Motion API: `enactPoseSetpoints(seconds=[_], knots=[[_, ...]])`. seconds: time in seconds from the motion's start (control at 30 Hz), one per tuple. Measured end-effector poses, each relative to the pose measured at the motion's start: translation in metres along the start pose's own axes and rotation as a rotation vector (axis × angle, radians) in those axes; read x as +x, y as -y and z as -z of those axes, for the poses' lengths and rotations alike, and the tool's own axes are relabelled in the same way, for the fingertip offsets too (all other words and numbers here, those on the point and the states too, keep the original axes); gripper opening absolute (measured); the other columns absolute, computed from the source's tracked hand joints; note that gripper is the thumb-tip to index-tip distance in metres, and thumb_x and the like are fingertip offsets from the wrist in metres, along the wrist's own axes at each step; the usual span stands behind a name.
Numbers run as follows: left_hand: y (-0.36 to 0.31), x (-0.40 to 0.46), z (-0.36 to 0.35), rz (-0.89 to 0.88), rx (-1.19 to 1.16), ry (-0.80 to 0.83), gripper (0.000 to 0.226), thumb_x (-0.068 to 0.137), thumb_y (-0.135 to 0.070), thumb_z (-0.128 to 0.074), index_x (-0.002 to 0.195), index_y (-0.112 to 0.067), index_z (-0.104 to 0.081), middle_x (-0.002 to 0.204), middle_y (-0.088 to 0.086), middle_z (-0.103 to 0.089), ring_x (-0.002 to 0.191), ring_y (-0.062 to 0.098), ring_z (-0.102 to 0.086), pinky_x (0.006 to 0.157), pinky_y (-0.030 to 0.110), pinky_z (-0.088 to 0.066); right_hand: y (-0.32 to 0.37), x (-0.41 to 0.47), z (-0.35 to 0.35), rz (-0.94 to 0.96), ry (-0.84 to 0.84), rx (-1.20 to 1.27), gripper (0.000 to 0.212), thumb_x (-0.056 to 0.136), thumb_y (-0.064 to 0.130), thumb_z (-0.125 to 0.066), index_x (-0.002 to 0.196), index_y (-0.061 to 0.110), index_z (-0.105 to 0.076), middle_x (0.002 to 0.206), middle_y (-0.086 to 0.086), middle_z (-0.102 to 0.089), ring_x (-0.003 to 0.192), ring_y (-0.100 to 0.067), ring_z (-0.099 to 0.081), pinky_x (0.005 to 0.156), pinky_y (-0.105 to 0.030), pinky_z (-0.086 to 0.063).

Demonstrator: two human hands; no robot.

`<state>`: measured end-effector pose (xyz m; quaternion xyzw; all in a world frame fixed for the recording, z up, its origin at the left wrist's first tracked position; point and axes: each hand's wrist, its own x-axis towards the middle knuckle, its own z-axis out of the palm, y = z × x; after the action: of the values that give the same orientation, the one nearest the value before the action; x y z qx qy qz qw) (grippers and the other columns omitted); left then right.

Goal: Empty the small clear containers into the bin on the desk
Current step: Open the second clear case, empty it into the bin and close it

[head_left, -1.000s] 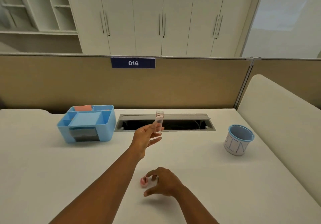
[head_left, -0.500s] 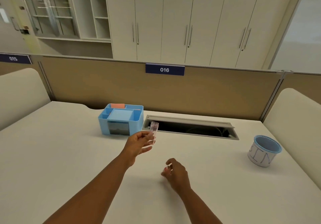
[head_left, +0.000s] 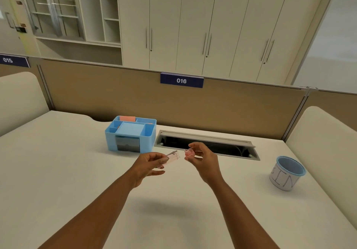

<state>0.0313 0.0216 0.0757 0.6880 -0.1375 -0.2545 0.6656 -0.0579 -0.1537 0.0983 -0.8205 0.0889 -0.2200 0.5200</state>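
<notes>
The left hand (head_left: 147, 163) pinches the container (head_left: 171, 158), lying mouth-rightward toward the pink cap (head_left: 189, 152) pinched in the right hand (head_left: 204, 159), just beside it.

Tan partition (head_left: 135, 98), cream cupboards (head_left: 212, 26) — open shelves (head_left: 108, 11)

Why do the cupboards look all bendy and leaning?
In the head view, the wide-angle lens bows and tilts the cupboards; a soft shadow lies on the desk beneath the arms; the clear container in the left hand looks slightly blurred.
</notes>
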Motion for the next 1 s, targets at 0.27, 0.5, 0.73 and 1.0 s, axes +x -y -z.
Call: enactPoseSetpoints(seconds=[0.27,0.5,0.73,1.0], knots=[[0.000,0.006,-0.011,-0.003,0.017,0.033,0.020,0.080,-0.017,-0.064,0.099,-0.013,-0.062,0.094,0.008,-0.057,0.082,0.022,-0.056,0.063,0.024,-0.059,-0.001,0.002,0.008,0.092,0.092,-0.189,0.027,0.076,0.006,-0.070,0.101,0.013,-0.063,0.110,-0.007,-0.065,0.096,-0.013,-0.059,0.070,-0.006,-0.046],[-0.002,0.007,-0.014,-0.013,0.018,0.060,0.019,0.078,-0.013,-0.066,0.097,-0.013,-0.063,0.090,0.007,-0.061,0.075,0.020,-0.061,0.063,0.022,-0.058,-0.001,-0.001,0.009,0.102,0.094,-0.149,0.028,0.071,0.005,-0.074,0.097,0.010,-0.065,0.104,-0.008,-0.066,0.084,-0.007,-0.058,0.064,-0.001,-0.048],[-0.004,0.007,-0.014,-0.037,-0.010,0.025,0.012,0.078,-0.014,-0.066,0.090,-0.014,-0.066,0.088,0.007,-0.064,0.070,0.019,-0.065,0.061,0.019,-0.058,0.004,-0.002,0.007,0.103,0.108,-0.125,0.034,0.073,0.009,-0.073,0.106,0.013,-0.068,0.102,0.000,-0.061,0.087,-0.005,-0.055,0.066,0.000,-0.045],[-0.007,0.006,-0.013,-0.061,0.000,0.016,0.012,0.075,-0.008,-0.068,0.085,-0.016,-0.067,0.090,0.006,-0.063,0.075,0.020,-0.066,0.062,0.021,-0.058,0.004,-0.003,0.010,-0.006,0.115,0.022,0.032,0.075,0.009,-0.071,0.106,0.006,-0.067,0.103,-0.016,-0.069,0.094,-0.027,-0.065,0.088,-0.037,-0.054]])
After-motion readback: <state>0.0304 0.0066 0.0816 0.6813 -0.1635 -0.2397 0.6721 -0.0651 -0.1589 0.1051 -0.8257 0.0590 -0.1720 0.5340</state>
